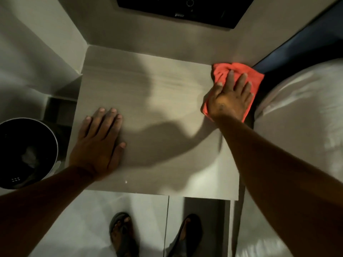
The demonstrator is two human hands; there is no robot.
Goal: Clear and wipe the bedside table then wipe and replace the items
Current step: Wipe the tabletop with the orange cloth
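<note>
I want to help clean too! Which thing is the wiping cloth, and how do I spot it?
Find the pale bedside table beside the white bed. At its far corner on the bed side, the right hand presses flat on the cloth. It is the only bright orange-red thing in view; everything around it is grey, white or black.

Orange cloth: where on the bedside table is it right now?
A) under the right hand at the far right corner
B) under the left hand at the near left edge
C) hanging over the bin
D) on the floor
A: the right hand presses the orange cloth flat at the bedside table's far right corner.
</note>
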